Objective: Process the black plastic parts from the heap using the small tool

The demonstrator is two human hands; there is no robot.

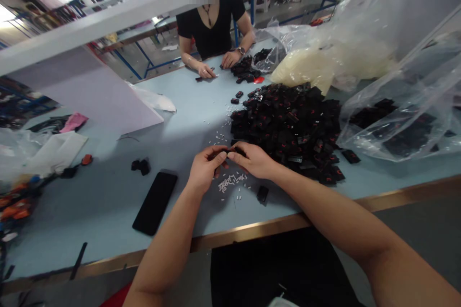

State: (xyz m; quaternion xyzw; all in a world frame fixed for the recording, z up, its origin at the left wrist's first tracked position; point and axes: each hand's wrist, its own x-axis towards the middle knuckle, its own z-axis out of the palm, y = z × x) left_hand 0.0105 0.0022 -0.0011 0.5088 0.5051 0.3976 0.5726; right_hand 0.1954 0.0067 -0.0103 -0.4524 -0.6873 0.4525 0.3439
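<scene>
My left hand (206,168) and my right hand (248,159) meet above the table, thumbs nearly touching. Between their closed fingers is a small black plastic part (230,151), mostly hidden by the fingertips. Just below them lies a scatter of small white pins (230,181) on the blue tabletop. A single black part (262,194) rests near the table's front edge, below my right hand. To the right of my hands rises a big heap of black plastic parts (291,124), some with red marks.
A black phone (155,203) lies left of my arm, with two black pieces (140,166) beyond it. Across the table a co-worker (212,33) handles similar parts. Clear plastic bags (406,120) stand right; a white divider (97,88) and orange parts (16,206) are left.
</scene>
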